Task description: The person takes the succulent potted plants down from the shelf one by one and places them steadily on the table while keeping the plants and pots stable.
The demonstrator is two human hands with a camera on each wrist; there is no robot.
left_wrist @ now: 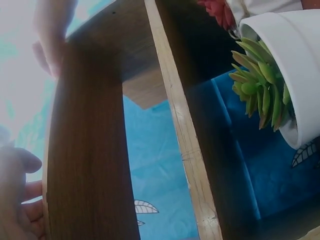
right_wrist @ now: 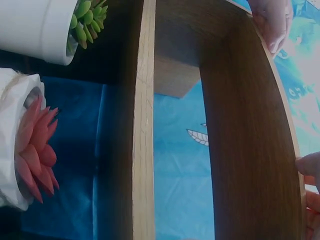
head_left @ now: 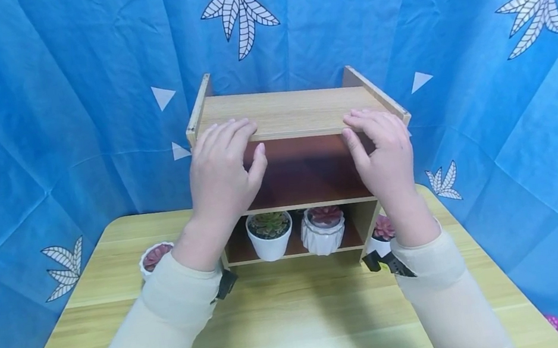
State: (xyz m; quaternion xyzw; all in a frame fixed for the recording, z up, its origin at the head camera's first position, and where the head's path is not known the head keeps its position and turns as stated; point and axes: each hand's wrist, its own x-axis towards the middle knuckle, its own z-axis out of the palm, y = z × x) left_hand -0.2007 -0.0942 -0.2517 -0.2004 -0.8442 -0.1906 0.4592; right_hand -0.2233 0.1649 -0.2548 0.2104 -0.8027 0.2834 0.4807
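A small wooden shelf unit (head_left: pixel 297 111) stands at the far side of the table, its top board flanked by raised side panels. My left hand (head_left: pixel 221 167) rests its fingers over the front left of that board, the thumb apart, in front of the edge. Over the front right lies my right hand (head_left: pixel 382 149), fingers on top and thumb tip at the front edge. On the bottom level, a green succulent in a white pot (head_left: pixel 270 238) sits beside a red succulent in a ribbed white pot (head_left: pixel 323 232). The middle level (head_left: pixel 306 173) shows a dark reddish back.
A reddish succulent in a white pot (head_left: pixel 155 257) stands left of the unit, partly behind my left forearm. Another pink succulent (head_left: pixel 383 229) is at its right, partly covered by my right arm. Blue patterned cloth (head_left: pixel 101 104) hangs behind and around the wooden table (head_left: pixel 292 334).
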